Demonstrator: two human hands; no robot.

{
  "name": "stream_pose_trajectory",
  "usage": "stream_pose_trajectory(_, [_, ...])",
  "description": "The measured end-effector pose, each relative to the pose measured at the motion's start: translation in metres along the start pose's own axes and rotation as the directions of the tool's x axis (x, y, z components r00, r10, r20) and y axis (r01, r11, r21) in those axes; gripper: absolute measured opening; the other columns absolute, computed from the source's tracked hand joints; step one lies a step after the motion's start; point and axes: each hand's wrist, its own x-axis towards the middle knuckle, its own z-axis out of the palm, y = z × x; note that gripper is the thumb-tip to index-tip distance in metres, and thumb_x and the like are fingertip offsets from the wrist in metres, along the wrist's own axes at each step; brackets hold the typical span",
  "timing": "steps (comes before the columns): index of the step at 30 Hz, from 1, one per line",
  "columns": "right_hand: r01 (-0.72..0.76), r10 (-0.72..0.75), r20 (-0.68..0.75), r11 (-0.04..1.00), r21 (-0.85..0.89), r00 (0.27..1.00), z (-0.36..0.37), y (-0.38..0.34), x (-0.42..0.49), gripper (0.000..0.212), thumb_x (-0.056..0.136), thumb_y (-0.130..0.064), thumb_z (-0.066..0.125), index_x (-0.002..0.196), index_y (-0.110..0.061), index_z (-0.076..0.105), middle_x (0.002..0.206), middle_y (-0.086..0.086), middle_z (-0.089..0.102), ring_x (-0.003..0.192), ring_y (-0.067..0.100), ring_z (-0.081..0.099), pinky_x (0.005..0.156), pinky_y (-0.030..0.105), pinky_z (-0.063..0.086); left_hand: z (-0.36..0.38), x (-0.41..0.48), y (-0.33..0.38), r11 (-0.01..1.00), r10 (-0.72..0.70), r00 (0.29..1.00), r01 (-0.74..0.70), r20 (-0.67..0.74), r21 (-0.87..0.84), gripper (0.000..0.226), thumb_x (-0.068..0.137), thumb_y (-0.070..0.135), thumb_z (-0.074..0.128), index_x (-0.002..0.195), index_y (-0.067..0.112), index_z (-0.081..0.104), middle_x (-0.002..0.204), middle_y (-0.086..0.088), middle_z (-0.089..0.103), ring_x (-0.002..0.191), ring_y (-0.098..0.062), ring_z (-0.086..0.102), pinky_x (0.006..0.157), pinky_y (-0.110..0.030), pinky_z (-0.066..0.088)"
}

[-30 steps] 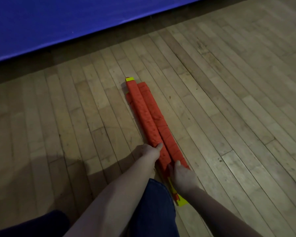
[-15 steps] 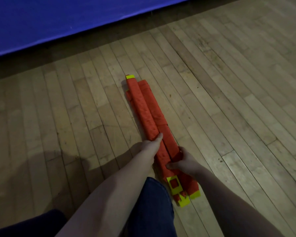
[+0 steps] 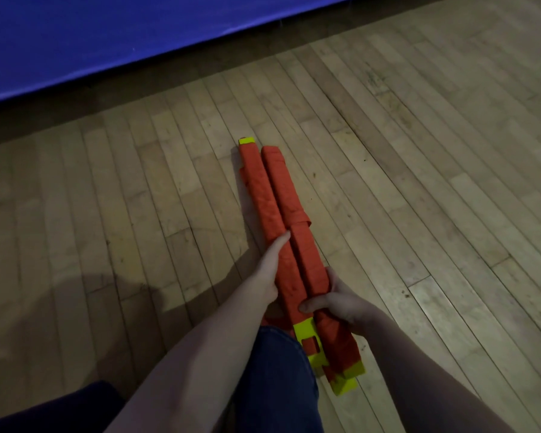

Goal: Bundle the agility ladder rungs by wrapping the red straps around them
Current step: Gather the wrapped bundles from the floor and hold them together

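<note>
Shows the bundle of ladder rungs (image 3: 267, 207) lying lengthwise on the wooden floor (image 3: 419, 214), wound in red straps (image 3: 303, 220), yellow ends poking out. Lays the left hand (image 3: 267, 270) along its left side, fingers (image 3: 280, 246) straight and together; clamps the right hand (image 3: 336, 303) round the near end — thumb across the top. Best to hold that clamp firm and draw the loose mid-length loop snug and flat.

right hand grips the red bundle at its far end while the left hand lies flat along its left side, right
Not quite: the head view shows the right hand gripping the red bundle at its near end, beyond the yellow tips, not the far end. The left hand does lie flat along its left side.
</note>
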Motion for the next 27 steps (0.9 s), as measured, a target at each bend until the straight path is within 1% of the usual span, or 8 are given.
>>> stream_pose_trajectory(2, [0.011,-0.012,0.013,1.0,0.016,1.0,0.001,0.0,-0.002,0.089,0.051,-0.008,0.086,0.126,-0.026,0.04,0.116,0.009,0.066,0.101,0.027,0.068,0.085,0.048,0.057,0.0,0.007,0.01,1.0,0.025,0.999,-0.025,-0.028,0.015,0.088,0.045,0.074,0.078,0.115,0.023,0.066,0.107,-0.005,0.073,0.099,-0.023,0.068,0.096,-0.047,0.05])
stream_pose_trajectory(5, [0.028,-0.03,0.041,0.999,0.036,0.999,0.002,-0.002,-0.005,0.087,0.051,-0.007,0.085,0.125,-0.025,0.041,0.117,0.011,0.066,0.101,0.028,0.068,0.082,0.044,0.058,-0.007,0.047,0.015,0.999,0.029,0.993,-0.027,-0.11,0.022,0.107,0.028,0.072,0.086,0.12,0.021,0.065,0.105,-0.007,0.073,0.094,-0.026,0.071,0.091,-0.052,0.052])
stream_pose_trajectory(9, [0.058,-0.059,0.066,0.998,0.016,0.996,0.002,-0.005,-0.009,0.087,0.052,-0.006,0.084,0.126,-0.025,0.041,0.119,0.01,0.065,0.103,0.026,0.067,0.079,0.039,0.058,-0.005,0.034,0.035,0.993,0.103,0.979,-0.11,-0.179,-0.031,0.091,0.029,0.055,0.094,0.107,0.015,0.069,0.094,-0.006,0.075,0.083,-0.024,0.073,0.082,-0.051,0.056])
stream_pose_trajectory(13, [0.068,-0.063,0.083,0.996,-0.066,0.995,0.004,-0.012,-0.006,0.09,0.051,-0.01,0.084,0.128,-0.025,0.04,0.12,0.009,0.063,0.104,0.025,0.065,0.081,0.04,0.058,-0.007,0.019,0.041,0.982,0.161,0.947,-0.182,-0.28,-0.052,0.045,0.055,0.027,0.092,0.088,0.015,0.065,0.082,-0.005,0.071,0.074,-0.019,0.07,0.077,-0.042,0.058])
stream_pose_trajectory(16, [0.079,-0.062,0.127,0.989,-0.127,0.99,0.005,-0.023,-0.003,0.091,0.052,-0.013,0.087,0.127,-0.028,0.039,0.121,0.008,0.063,0.107,0.025,0.064,0.089,0.046,0.055,-0.015,0.02,0.043,0.975,0.168,0.938,-0.204,-0.303,-0.09,0.042,0.057,0.024,0.091,0.09,0.012,0.068,0.083,-0.006,0.072,0.072,-0.019,0.07,0.076,-0.043,0.058])
stream_pose_trajectory(22, [0.116,-0.101,0.104,0.983,-0.143,0.989,0.018,-0.051,-0.004,0.088,0.051,-0.009,0.086,0.124,-0.028,0.042,0.118,0.011,0.064,0.104,0.027,0.066,0.087,0.048,0.056,-0.025,0.004,0.072,0.95,0.232,0.909,-0.288,-0.345,-0.12,0.04,0.054,0.027,0.092,0.08,0.014,0.065,0.085,-0.009,0.074,0.076,-0.021,0.072,0.075,-0.045,0.059])
stream_pose_trajectory(24, [0.131,-0.11,0.122,0.975,-0.177,0.986,0.025,-0.067,-0.007,0.088,0.051,-0.011,0.087,0.125,-0.028,0.044,0.116,0.009,0.066,0.103,0.026,0.067,0.088,0.048,0.055,-0.027,-0.009,0.087,0.941,0.262,0.903,-0.318,-0.341,-0.118,0.038,0.055,0.026,0.091,0.079,0.015,0.064,0.081,-0.008,0.074,0.072,-0.02,0.072,0.074,-0.043,0.059])
stream_pose_trajectory(27, [0.197,-0.154,0.188,0.951,-0.239,0.97,0.04,-0.1,-0.018,0.074,0.054,-0.008,0.085,0.121,-0.019,0.057,0.11,0.009,0.07,0.1,0.027,0.068,0.089,0.046,0.056,-0.034,-0.034,0.115,0.925,0.297,0.896,-0.357,-0.331,-0.134,0.039,0.055,0.024,0.091,0.082,0.01,0.067,0.068,-0.004,0.073,0.061,-0.017,0.071,0.068,-0.04,0.06])
